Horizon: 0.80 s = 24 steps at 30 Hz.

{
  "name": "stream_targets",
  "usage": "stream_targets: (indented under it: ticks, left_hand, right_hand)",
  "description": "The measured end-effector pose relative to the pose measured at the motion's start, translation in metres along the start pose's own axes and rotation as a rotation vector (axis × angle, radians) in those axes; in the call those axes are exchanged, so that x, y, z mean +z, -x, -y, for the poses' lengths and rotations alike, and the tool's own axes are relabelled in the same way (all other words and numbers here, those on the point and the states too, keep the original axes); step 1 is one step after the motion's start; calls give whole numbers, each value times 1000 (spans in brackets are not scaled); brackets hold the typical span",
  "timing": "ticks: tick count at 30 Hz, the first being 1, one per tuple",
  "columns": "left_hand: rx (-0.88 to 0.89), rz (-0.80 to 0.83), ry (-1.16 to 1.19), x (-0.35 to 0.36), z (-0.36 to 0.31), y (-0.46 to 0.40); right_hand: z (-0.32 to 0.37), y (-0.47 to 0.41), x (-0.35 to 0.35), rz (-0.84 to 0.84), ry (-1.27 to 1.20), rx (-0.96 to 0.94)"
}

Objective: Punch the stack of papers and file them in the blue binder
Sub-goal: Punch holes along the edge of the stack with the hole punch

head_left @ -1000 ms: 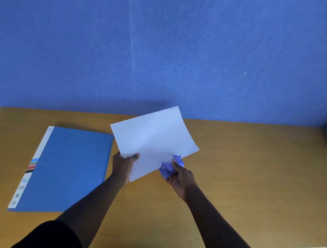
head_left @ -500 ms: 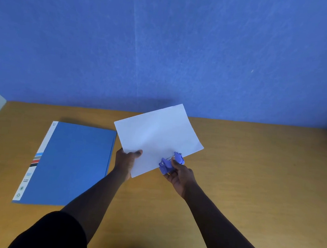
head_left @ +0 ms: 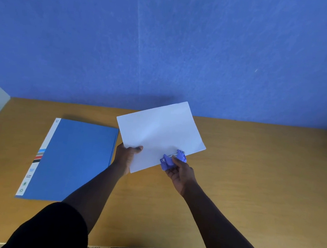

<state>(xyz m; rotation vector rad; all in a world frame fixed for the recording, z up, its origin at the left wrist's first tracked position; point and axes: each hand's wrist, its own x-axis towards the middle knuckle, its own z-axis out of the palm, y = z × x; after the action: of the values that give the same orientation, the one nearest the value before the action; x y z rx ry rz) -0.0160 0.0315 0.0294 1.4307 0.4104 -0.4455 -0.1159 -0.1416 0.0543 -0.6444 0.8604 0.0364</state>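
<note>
Little has moved: left hand (head_left: 125,156) still pinches the papers (head_left: 159,135) above the desk (head_left: 253,171) middle, right hand (head_left: 181,174) grips the punch (head_left: 172,160) on their near edge. Binder (head_left: 72,159) lies closed, left. Skewed sheets could punch misaligned.

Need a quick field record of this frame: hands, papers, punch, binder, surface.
left hand: grips the near left corner of the papers, thumb on top
right hand: holds the hole punch against the papers' near edge
papers: white stack, held tilted above the desk
hole punch: small, purple, clamped over the paper edge
binder: blue, closed, flat on the desk, left of the papers
desk: wooden, blue wall behind
</note>
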Motion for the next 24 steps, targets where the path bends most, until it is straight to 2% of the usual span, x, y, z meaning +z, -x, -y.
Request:
stream_targets:
  ticks: [7,16,24]
  left_hand:
    - [-35,87,18,-4,-10,4]
    - [2,32,-25,-7,-13,-2]
    - [3,60,-32,-7,-10,-4]
  right_hand:
    - [-7,3,1,20,-57,4]
    - [-12,8,4,54,-41,-22]
    - [-15,8,9,45,-37,-10]
